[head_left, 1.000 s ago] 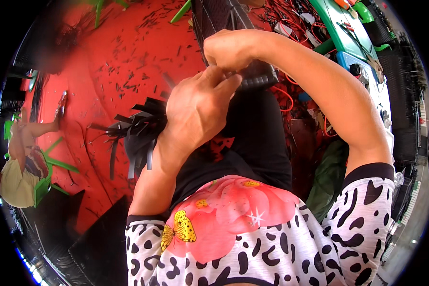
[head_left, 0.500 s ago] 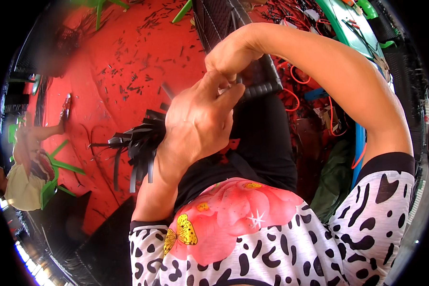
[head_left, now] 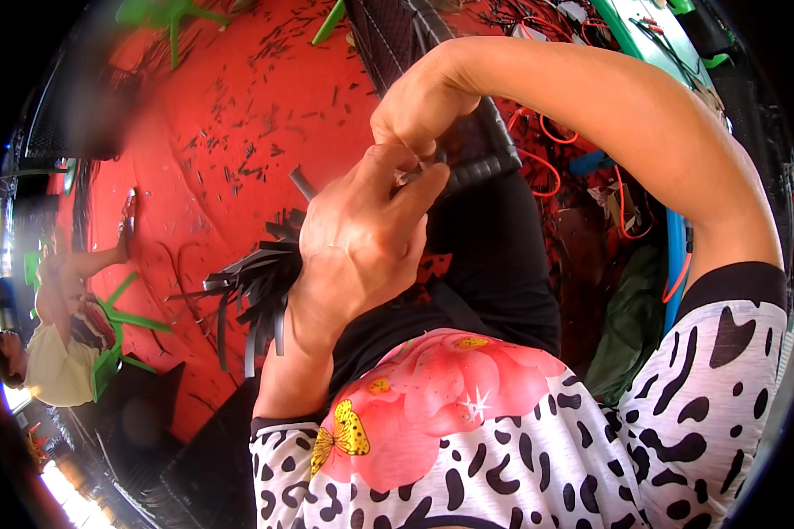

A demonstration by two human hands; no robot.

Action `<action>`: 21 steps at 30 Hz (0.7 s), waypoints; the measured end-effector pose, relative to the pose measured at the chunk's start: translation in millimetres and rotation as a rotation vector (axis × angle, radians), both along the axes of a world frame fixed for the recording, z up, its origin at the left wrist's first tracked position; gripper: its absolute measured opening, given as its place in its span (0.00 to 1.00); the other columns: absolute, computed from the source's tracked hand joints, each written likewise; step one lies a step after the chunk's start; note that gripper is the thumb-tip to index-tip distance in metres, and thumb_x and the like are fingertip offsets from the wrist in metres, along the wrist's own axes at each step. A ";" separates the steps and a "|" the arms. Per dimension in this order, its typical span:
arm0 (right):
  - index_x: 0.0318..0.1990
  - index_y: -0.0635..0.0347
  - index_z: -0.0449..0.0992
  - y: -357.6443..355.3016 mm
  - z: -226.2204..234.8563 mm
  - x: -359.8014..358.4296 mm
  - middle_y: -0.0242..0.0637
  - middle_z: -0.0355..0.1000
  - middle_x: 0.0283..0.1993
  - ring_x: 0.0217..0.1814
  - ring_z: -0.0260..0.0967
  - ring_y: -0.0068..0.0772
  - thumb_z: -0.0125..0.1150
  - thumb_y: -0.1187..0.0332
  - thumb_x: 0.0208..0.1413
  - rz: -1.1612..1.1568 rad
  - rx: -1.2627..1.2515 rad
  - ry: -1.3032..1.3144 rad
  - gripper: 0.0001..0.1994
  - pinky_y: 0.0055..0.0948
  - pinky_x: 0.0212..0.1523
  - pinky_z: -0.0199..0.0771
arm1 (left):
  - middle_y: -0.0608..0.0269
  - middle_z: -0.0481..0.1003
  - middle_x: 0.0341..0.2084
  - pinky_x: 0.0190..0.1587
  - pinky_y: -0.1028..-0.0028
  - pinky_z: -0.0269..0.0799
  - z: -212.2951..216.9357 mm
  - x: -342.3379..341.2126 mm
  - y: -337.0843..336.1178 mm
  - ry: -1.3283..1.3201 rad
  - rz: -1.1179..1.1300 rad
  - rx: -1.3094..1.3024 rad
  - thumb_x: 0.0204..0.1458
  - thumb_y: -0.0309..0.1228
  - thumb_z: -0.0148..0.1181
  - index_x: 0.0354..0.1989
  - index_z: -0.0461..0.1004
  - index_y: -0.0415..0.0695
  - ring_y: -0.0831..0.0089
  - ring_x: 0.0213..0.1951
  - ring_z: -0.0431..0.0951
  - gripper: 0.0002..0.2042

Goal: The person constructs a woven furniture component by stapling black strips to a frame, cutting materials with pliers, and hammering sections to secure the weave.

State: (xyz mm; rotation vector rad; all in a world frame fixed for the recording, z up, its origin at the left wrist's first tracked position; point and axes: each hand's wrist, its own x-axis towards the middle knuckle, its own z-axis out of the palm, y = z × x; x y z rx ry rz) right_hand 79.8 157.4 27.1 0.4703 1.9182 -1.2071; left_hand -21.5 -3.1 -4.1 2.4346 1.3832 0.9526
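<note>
My left hand [head_left: 357, 234] is closed, its thumb and forefinger pinched together near the corner of a black woven frame [head_left: 485, 167]. Flat black plastic strips [head_left: 260, 278] fan out from under its palm and wrist side, and one short strip end [head_left: 302, 183] pokes out beside the knuckles. My right hand [head_left: 423, 101] is bent over from the far side, fingers curled down against the left fingertips. What lies between its fingers is hidden. The frame has a dark mesh panel and an edge wrapped in black strip; it rests by my black-trousered leg.
Cut black scraps [head_left: 247, 132] litter the red floor [head_left: 203, 194]. Another person [head_left: 62, 353] sits on a green stool at the left. Orange hoses [head_left: 626, 212] and a blue pipe [head_left: 675, 264] run at the right, beside a green-edged bench [head_left: 653, 53] holding tools.
The view has shifted slightly, so the surroundings at left sit a little more to the right. Both hands stay together at the frame corner with only small movement.
</note>
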 end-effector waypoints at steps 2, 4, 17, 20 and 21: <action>0.46 0.61 0.74 -0.7 -3.1 0.0 0.34 0.69 0.44 0.47 0.61 0.30 0.54 0.78 0.41 0.002 0.006 -0.045 0.19 0.32 0.45 0.64 | 0.59 0.72 0.33 0.31 0.68 0.74 -3.6 0.2 1.2 -0.005 0.002 0.035 0.33 0.18 0.62 0.41 0.78 0.43 0.62 0.31 0.77 0.20; 0.45 0.60 0.74 -1.7 -9.6 -0.6 0.34 0.68 0.45 0.47 0.61 0.32 0.54 0.78 0.41 0.092 -0.015 0.090 0.19 0.37 0.46 0.65 | 0.59 0.72 0.33 0.31 0.68 0.74 -0.4 1.1 1.2 0.000 0.004 0.020 0.34 0.17 0.62 0.41 0.78 0.43 0.62 0.31 0.77 0.20; 0.41 0.60 0.74 -22.4 -7.5 28.9 0.35 0.73 0.37 0.39 0.72 0.36 0.52 0.77 0.44 -0.409 -0.036 0.344 0.14 0.38 0.35 0.71 | 0.59 0.71 0.35 0.35 0.68 0.72 4.1 2.2 2.7 -0.107 0.040 -0.127 0.33 0.17 0.64 0.42 0.78 0.45 0.60 0.35 0.76 0.21; 0.43 0.64 0.74 -45.9 -2.9 46.4 0.49 0.73 0.32 0.36 0.72 0.48 0.50 0.74 0.46 -0.399 0.618 0.889 0.15 0.38 0.34 0.70 | 0.59 0.72 0.35 0.37 0.68 0.72 4.2 -0.9 3.0 -0.104 0.045 -0.147 0.32 0.17 0.64 0.41 0.77 0.44 0.59 0.37 0.75 0.21; 0.38 0.62 0.75 -55.6 -6.4 54.5 0.45 0.72 0.31 0.33 0.71 0.47 0.53 0.75 0.46 -0.438 0.796 1.134 0.10 0.37 0.32 0.69 | 0.59 0.72 0.35 0.37 0.68 0.72 4.0 -0.5 2.4 -0.107 0.052 -0.139 0.32 0.17 0.64 0.41 0.77 0.44 0.59 0.37 0.75 0.21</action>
